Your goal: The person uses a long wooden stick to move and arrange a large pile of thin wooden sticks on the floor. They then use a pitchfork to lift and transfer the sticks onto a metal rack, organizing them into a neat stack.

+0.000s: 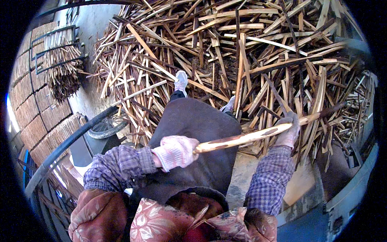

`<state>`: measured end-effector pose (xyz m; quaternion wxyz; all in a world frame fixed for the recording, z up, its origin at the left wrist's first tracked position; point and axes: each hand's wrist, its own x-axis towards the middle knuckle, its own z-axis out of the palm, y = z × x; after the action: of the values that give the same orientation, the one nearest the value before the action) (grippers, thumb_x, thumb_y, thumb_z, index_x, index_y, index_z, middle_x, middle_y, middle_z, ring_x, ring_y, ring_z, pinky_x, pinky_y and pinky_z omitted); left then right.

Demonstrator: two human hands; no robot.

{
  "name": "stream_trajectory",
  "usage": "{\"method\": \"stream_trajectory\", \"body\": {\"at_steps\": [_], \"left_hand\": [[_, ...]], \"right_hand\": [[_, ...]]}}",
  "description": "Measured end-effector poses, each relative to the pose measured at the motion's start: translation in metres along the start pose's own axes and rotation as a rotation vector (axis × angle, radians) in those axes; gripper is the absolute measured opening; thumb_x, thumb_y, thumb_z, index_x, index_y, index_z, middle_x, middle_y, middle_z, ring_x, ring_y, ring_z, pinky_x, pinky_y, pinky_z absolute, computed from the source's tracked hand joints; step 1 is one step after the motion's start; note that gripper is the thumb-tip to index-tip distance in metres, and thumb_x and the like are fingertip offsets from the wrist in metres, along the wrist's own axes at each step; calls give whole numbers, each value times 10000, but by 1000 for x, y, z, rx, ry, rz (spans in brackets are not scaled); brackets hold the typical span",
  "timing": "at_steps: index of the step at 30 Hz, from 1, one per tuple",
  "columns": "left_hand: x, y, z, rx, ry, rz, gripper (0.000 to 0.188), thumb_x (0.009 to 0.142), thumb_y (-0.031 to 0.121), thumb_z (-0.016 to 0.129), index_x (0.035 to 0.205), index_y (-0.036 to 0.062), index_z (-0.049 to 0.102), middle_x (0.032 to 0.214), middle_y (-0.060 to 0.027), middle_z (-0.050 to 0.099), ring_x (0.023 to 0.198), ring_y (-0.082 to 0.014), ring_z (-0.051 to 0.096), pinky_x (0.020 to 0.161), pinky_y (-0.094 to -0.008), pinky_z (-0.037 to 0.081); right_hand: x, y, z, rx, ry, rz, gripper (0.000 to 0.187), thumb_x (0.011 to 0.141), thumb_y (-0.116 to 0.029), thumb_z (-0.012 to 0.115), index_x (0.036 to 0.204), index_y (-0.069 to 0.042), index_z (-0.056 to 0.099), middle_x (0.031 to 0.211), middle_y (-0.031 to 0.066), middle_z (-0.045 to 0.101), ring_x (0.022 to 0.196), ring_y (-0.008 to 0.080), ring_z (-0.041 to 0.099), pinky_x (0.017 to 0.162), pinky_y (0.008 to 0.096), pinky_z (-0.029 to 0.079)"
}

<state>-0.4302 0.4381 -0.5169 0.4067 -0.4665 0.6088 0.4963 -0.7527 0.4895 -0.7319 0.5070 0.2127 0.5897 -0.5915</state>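
A long, slightly bent wood strip (244, 138), pale with dark bark patches, lies crosswise in front of my apron (193, 121). My left hand (176, 152), in a whitish knit glove, is closed at the strip's left end. My right hand (288, 130), in a greyer, dirtier glove, grips the strip farther to the right, with its fingers round it. Beyond the right hand the strip's dark far end slants up over the loose pile. Checked sleeve covers reach to both gloves.
A large heap of loose wood strips (217, 52) covers the floor ahead, around my shoes (181, 82). At left stand stacked bundles (30, 90), a rack of strips (60, 56), a spoked wheel (105, 128) and a curved dark bar (66, 145). Blue machinery (306, 226) is at lower right.
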Motion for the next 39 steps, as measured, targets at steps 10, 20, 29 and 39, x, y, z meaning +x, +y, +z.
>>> {"method": "stream_trajectory", "body": {"at_steps": [10,20,29,39], "left_hand": [[-4,-87,-15,-64,-36,312,323,796,361,540,870,47,524,644,-160,600,602,-313,615,534,-423,485],[9,-131,-91,165,87,219,377,759,428,555,898,78,559,742,-111,617,620,-288,613,502,-456,461],[143,-21,-125,186,71,127,380,725,385,629,933,68,603,768,-167,612,724,-333,603,637,-400,488],[172,31,-123,361,-25,-242,470,676,435,674,975,78,613,865,-181,625,826,-298,614,706,-377,487]], "right_hand": [[17,29,-33,109,-265,57,229,822,-331,589,797,-107,545,604,-7,474,523,115,454,456,262,378],[-44,67,128,77,200,-151,208,726,-182,610,627,-99,447,517,-3,437,420,135,444,412,293,407],[104,-7,108,54,333,31,96,772,-116,514,783,-36,463,575,36,437,436,169,444,448,322,434],[126,-21,96,138,442,-16,193,662,-178,606,646,-27,488,536,70,492,395,209,483,373,325,468]]}}
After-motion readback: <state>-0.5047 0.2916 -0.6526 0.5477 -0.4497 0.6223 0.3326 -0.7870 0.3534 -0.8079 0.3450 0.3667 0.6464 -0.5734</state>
